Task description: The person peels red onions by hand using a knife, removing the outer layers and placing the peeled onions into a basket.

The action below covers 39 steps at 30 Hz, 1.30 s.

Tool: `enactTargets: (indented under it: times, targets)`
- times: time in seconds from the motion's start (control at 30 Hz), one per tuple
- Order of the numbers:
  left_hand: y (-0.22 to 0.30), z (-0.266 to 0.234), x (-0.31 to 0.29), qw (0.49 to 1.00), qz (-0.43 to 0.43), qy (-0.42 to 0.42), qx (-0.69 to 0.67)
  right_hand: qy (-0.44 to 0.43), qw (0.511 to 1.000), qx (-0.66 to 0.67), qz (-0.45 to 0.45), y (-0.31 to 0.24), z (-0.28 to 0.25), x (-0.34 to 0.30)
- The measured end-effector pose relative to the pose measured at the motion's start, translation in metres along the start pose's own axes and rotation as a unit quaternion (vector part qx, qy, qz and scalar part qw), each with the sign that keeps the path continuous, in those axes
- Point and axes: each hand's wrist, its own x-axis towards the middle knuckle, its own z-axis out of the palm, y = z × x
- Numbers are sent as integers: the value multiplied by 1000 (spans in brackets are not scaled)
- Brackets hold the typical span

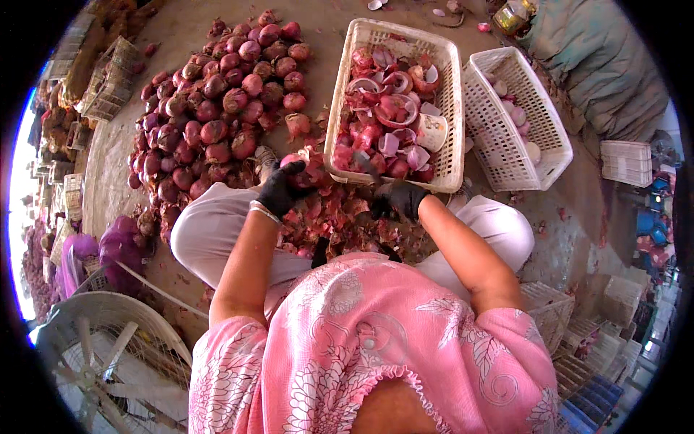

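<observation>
My left hand (282,191), in a black glove, is closed around a red onion (295,160) just left of the near end of a white crate (457,94). My right hand (400,200), also gloved in black, is curled at that crate's near edge. From it a blurred grey blade of a knife (367,168) points up and left; its handle is hidden in the fist. Red onion peels and cut outer layers (394,108) fill much of the crate, with a white cup (432,132) among them. Loose dry skins (325,217) cover the ground between my legs.
A large heap of whole red onions (217,101) lies ahead on the left. Right of the peel crate, a second white crate (553,137) holds several peeled onions (517,116). A fan (108,354) stands at lower left; stacked crates (603,311) are at right.
</observation>
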Motion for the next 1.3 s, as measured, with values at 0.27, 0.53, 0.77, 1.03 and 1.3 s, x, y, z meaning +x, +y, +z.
enactTargets:
  times: [0.27,0.53,0.77,1.03,1.3]
  targets:
    - [-61,15,0,979,-93,-129,-128,255,923,-218,-188,-82,51,-79]
    - [-83,-7,45,992,-48,-82,-85,270,889,-366,-54,-101,71,-81]
    - [-106,-13,68,975,99,95,173,238,839,-469,-137,-41,54,-17]
    - [-118,-26,95,945,176,129,242,126,824,-551,-36,-58,52,24]
    - [-65,11,30,962,24,-238,-135,293,838,-454,-78,-50,52,0]
